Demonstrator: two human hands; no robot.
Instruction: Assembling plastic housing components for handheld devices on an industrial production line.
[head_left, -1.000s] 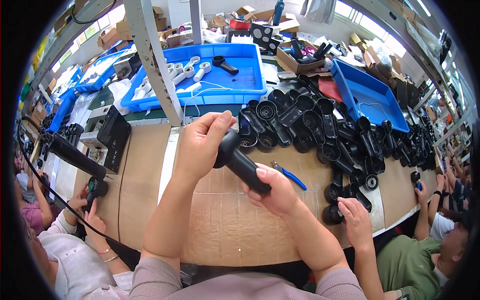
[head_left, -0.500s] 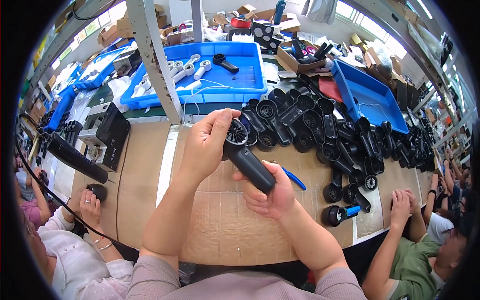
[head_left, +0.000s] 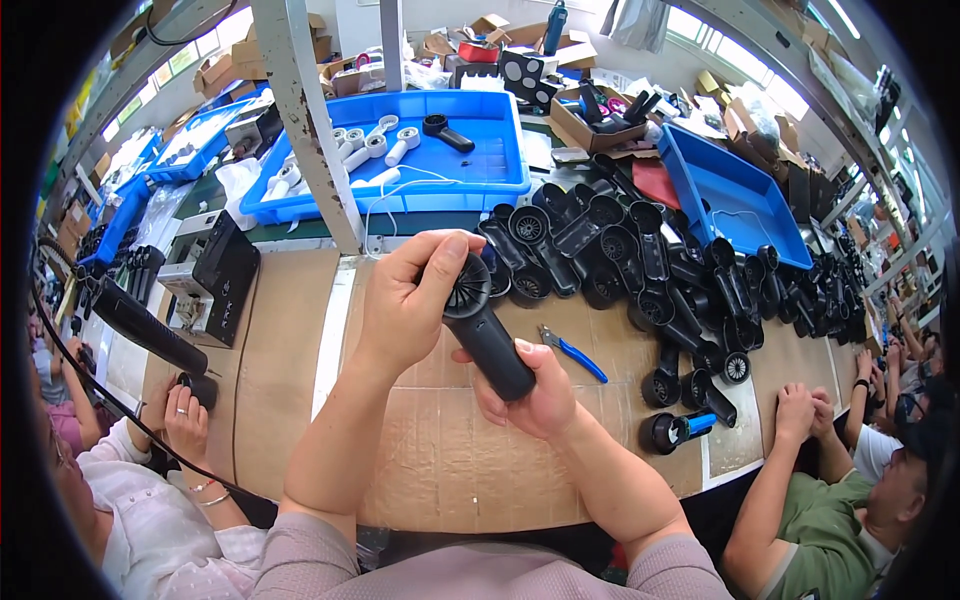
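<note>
A black handheld fan (head_left: 490, 345) is held up over the bench, its round vented head at the upper left and its handle slanting down to the right. My left hand (head_left: 420, 295) grips the head from the left, thumb across its rim. Around the lower end of the handle, my right hand (head_left: 530, 390) is closed, thumb on top. Just right of the handle, side cutters with blue grips (head_left: 573, 353) lie on the brown bench cover, touched by neither hand.
Black fan housings (head_left: 650, 260) are heaped at the right. Behind stand a blue tray (head_left: 440, 195) with white fans and another blue tray (head_left: 740, 190). A metal post (head_left: 315, 130) rises at the left, near a black machine (head_left: 215, 275). Co-workers' hands (head_left: 800, 410) rest at right.
The fan and both hands have shifted slightly down, the handle now pointing more steeply downward. The side cutters show more fully beside my right hand.
</note>
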